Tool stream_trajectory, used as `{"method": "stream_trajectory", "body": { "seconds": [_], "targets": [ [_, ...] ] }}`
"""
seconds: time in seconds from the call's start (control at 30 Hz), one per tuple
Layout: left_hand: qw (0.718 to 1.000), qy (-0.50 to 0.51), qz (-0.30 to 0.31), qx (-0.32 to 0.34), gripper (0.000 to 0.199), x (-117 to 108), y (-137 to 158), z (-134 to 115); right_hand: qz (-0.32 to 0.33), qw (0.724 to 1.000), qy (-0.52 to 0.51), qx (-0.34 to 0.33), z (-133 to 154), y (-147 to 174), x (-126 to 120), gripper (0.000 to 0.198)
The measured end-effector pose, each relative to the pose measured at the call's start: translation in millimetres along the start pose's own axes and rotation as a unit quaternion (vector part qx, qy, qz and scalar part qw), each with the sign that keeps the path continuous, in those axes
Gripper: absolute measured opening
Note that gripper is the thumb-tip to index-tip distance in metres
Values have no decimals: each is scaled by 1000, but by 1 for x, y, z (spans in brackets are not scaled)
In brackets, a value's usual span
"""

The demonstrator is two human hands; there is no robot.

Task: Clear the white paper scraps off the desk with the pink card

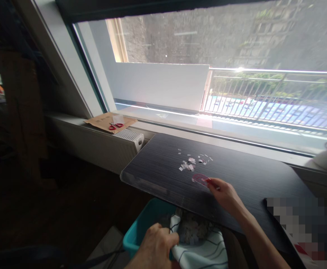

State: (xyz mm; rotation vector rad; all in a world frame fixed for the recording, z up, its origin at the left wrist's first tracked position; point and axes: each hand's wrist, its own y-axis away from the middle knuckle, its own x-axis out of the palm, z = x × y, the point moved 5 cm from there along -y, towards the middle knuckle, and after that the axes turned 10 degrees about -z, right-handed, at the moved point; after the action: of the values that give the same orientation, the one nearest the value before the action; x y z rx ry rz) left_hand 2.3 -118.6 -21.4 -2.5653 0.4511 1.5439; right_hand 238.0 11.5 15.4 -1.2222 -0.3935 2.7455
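Between the thumb and fingers of my right hand [221, 189] is a thin, see-through pink oval piece [199, 179], low over the dark tabletop [152, 170]. Just beyond it lies a scatter of small white and pinkish paper scraps [190, 167]. Below the table's near edge, my left hand [160, 241] is closed on a pale cloth with dark stripes [202, 249]; whether this is a garment or a liner I cannot tell. Close by stands a teal bin [134, 234] with many pale scraps [192, 226] in and around it, partly hidden by that hand and the cloth.
Red-handled scissors [115, 126] rest on a brown paper envelope [100, 122] atop the white radiator [127, 135]. A wide window [163, 84] runs behind the table. At the right, a dark-edged object [270, 209] is mostly blurred out.
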Motion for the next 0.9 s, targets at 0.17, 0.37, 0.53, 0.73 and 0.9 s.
{"method": "stream_trajectory", "body": {
  "seconds": [0.17, 0.37, 0.53, 0.73, 0.9],
  "targets": [
    [1000, -4, -2, 5, 16, -1, -1, 0, 31, 1000, -3, -2, -3, 24, -8, 31],
    [998, -37, 15, 56, 25, -3, -7, -21, 9, 1000, -7, -10, 6, 40, -15, 31],
    [975, -105, 60, 187, 15, -1, -18, -54, 19, 999, -6, -28, 22, 45, -13, 30],
    [966, -104, 71, 224, 22, -3, -26, -68, -3, 1000, -10, -27, 23, 40, -11, 33],
    [966, -104, 78, 225, 19, -9, -26, -70, 55, 997, -45, -42, 36, 50, -2, 27]
  ]
}}
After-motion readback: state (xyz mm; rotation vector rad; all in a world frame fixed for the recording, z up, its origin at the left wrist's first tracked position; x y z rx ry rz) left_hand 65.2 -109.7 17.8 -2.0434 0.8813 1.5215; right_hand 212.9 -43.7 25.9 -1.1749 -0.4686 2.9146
